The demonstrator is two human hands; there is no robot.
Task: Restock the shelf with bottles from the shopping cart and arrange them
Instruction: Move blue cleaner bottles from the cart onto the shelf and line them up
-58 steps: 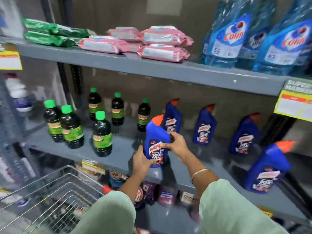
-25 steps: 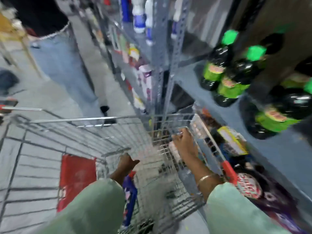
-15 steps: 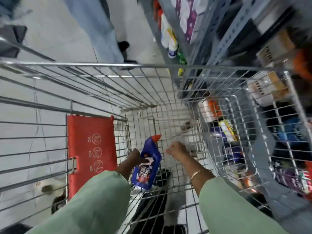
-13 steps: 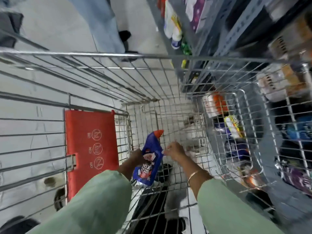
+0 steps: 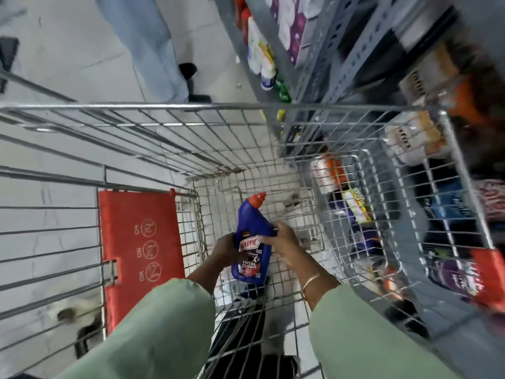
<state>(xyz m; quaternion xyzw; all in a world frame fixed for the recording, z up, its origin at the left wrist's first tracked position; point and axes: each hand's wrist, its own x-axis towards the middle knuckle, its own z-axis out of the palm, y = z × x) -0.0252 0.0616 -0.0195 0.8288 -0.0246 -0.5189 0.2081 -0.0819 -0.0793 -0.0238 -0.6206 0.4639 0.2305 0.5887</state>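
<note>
I look straight down into the wire shopping cart point(image 5: 191, 106). A blue cleaner bottle point(image 5: 252, 236) with an orange-red cap is held upright inside the cart. My left hand point(image 5: 225, 248) grips its left side at the label. My right hand point(image 5: 282, 239) holds its right side near the shoulder. The grey shelf point(image 5: 418, 225) runs along the right of the cart, with packaged goods seen through the wire.
A red child-seat flap point(image 5: 139, 250) hangs on the cart's near left wall. Another person's jeans leg and black shoe point(image 5: 188, 71) stand beyond the cart's far rim. A grey perforated shelf upright point(image 5: 325, 50) rises at the upper right, with bottles and purple packs beside it.
I turned from the shelf down to the cart. My left hand took a blue bottle from the cart bottom; it has risen, and my right hand has now closed on it too.
</note>
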